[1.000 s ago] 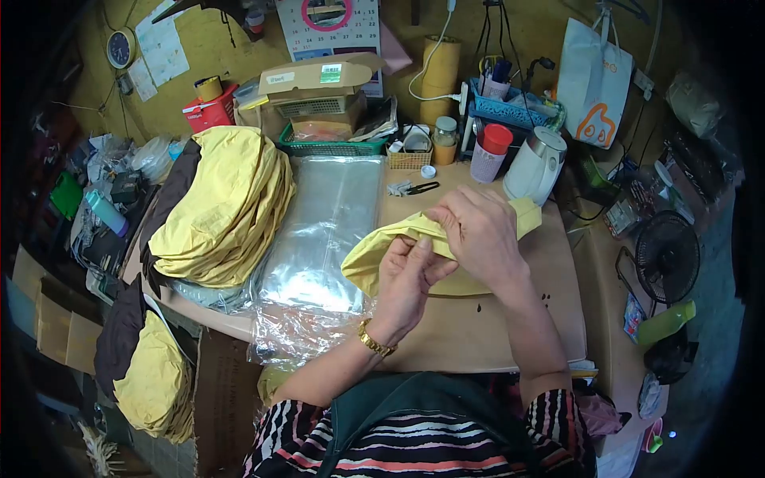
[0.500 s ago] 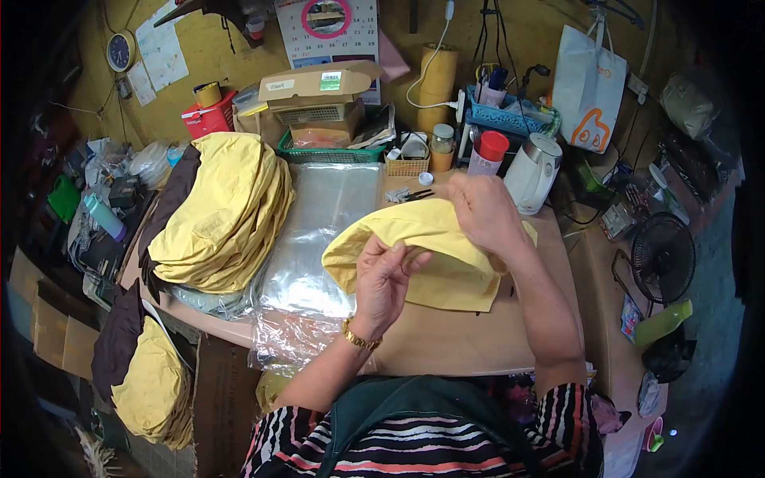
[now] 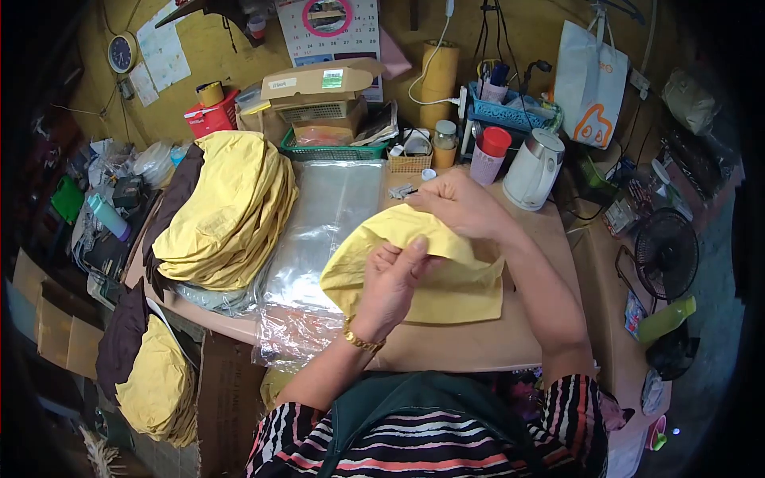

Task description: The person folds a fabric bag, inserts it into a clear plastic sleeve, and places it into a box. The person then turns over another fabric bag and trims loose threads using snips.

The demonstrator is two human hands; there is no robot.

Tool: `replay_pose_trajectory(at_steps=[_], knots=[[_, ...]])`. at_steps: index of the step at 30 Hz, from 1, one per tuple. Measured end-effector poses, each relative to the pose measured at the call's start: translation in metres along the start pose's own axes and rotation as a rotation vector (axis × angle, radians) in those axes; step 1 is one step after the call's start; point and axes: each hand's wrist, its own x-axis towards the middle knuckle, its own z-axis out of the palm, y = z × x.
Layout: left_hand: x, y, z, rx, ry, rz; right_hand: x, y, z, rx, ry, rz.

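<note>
A piece of yellow cloth (image 3: 446,299), sewn like a cap or pouch, is held above the table in front of me. My left hand (image 3: 392,279), with a gold watch (image 3: 362,338) at its wrist, pinches its near edge between thumb and fingers. Over the cloth's upper edge, my right hand (image 3: 458,203) has its fingers pinched together; what they hold, if anything, is too small to tell. Just beyond those fingertips lie small grey items (image 3: 401,191), partly hidden. Clear plastic bags (image 3: 331,215) lie flat to the left of the cloth.
A tall stack of yellow cloth pieces (image 3: 227,215) with dark brown parts stands at the left. More yellow pieces (image 3: 155,382) hang lower left. Toward the back are a white kettle (image 3: 532,171), a red-lidded cup (image 3: 489,155), a jar (image 3: 445,145) and a green basket (image 3: 335,151).
My right hand has moved left and slightly down, nearer the cloth's top edge. The cloth has turned a little in my left hand. The black tool on the table is now mostly hidden.
</note>
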Motion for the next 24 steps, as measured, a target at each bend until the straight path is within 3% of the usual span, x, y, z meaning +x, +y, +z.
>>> replay_pose_trajectory(at_steps=[1,2,4,6,7,8,10,12,15,18,20,23,24], knots=[[-0.001,0.012,0.007,-0.139,0.046,-0.047,-0.001,0.003,-0.003,0.342,-0.097,-0.019],[-0.002,0.021,0.009,-0.278,0.095,-0.096,-0.007,0.008,-0.006,0.342,-0.092,-0.017],[0.002,0.025,-0.012,-0.23,0.034,-0.085,-0.022,0.009,-0.008,0.385,-0.165,-0.008],[0.007,0.026,-0.018,-0.568,0.047,-0.068,-0.028,0.005,-0.007,0.348,-0.178,0.021],[0.007,0.025,-0.021,-0.588,-0.138,-0.16,-0.026,0.006,-0.004,0.324,-0.166,0.049],[0.009,0.025,-0.018,-0.588,-0.135,-0.165,-0.025,0.007,0.0,0.303,-0.153,0.078],[0.014,0.027,-0.01,-0.415,0.02,-0.228,-0.028,0.009,0.005,0.388,-0.177,0.068],[0.019,0.039,-0.025,-0.464,0.01,-0.193,-0.04,0.012,0.005,0.315,-0.306,0.153],[0.02,0.062,-0.057,-0.682,0.094,-0.095,-0.066,0.031,0.0,0.456,-0.423,0.137],[0.019,0.066,-0.074,-0.841,0.185,-0.056,-0.08,0.046,-0.003,0.6,-0.329,0.257],[0.014,0.044,-0.061,-0.743,-0.154,-0.146,-0.076,0.047,0.003,0.575,-0.28,0.28],[0.016,0.023,-0.039,-0.649,-0.097,-0.362,-0.076,0.046,0.001,0.632,-0.245,0.264],[0.021,0.034,-0.04,-0.64,-0.101,-0.306,-0.078,0.045,-0.001,0.713,-0.255,0.209]])
